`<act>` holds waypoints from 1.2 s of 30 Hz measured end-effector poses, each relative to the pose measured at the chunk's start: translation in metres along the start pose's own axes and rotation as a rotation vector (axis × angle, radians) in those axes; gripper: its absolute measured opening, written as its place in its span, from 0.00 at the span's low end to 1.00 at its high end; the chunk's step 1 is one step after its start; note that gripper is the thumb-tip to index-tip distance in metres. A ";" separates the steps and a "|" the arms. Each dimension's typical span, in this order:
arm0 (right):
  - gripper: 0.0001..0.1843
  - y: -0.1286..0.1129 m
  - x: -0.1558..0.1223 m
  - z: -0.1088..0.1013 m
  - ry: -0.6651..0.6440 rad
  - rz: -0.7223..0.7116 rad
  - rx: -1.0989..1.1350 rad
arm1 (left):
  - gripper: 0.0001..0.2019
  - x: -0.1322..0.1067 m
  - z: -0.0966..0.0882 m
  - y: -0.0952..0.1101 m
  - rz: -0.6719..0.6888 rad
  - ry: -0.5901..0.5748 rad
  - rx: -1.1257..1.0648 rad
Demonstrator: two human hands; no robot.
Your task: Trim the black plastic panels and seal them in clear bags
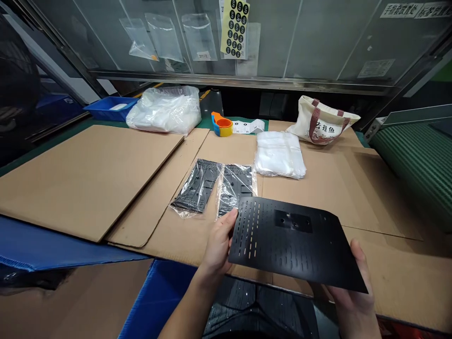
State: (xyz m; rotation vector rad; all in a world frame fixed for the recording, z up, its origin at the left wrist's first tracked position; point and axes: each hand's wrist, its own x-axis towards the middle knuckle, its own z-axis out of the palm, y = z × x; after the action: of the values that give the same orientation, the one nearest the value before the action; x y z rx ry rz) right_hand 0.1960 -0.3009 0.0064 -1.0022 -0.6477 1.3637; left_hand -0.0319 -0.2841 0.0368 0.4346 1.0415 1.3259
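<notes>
Between my two hands is a thin black slotted panel (261, 235), tilted, with a darker recessed rectangle near its far edge. My left hand (219, 242) grips its left edge, thumb on top. At the right end my right hand (355, 287) holds it from below, most of the fingers hidden under it. Just beyond the panel lie two black slotted parts in clear plastic bags, one bagged part (198, 186) at the left and another bagged part (236, 183) partly covered by the panel.
A stack of clear bags (279, 154) lies beyond the panel. Farther back are a tape dispenser (222, 125), a canvas tote (323, 120), a bundle of white plastic (165, 110) and a blue tray (111, 109). Cardboard sheets (92, 179) cover the left side; a green conveyor belt (420, 155) is at right.
</notes>
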 end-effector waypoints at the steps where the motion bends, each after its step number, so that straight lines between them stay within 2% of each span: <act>1: 0.21 0.000 0.000 -0.001 0.005 -0.008 -0.005 | 0.18 0.000 0.001 0.001 0.005 -0.022 -0.006; 5: 0.21 -0.001 -0.001 -0.003 0.052 -0.022 -0.006 | 0.22 0.001 0.005 0.002 0.005 -0.091 -0.030; 9: 0.20 -0.003 -0.004 0.001 0.066 -0.043 -0.012 | 0.21 0.005 0.000 0.003 0.022 -0.078 -0.002; 15: 0.19 -0.005 -0.008 0.010 -0.049 -0.084 0.013 | 0.20 0.012 -0.012 0.001 0.024 -0.024 0.037; 17: 0.21 -0.005 -0.010 0.011 -0.081 -0.047 0.034 | 0.21 0.013 -0.016 0.001 0.034 -0.010 0.076; 22: 0.22 -0.006 -0.017 0.015 -0.087 0.173 0.160 | 0.23 0.017 -0.030 0.002 0.137 0.010 0.284; 24: 0.21 -0.006 -0.018 0.016 -0.105 0.197 0.175 | 0.24 0.019 -0.037 0.002 0.185 0.011 0.383; 28: 0.22 -0.005 -0.014 0.018 -0.154 0.135 0.107 | 0.24 0.023 -0.049 0.002 0.244 0.008 0.548; 33: 0.18 -0.006 -0.013 0.013 -0.162 0.068 -0.109 | 0.26 0.023 -0.051 0.009 0.374 0.038 0.780; 36: 0.13 -0.008 -0.016 0.008 -0.216 -0.188 -0.428 | 0.24 0.021 -0.050 0.012 0.509 0.064 0.892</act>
State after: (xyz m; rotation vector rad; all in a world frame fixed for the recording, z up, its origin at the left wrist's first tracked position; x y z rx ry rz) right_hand 0.1910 -0.3141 0.0197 -1.1036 -1.2028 1.1999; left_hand -0.0814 -0.2758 0.0134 1.4026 1.6262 1.2448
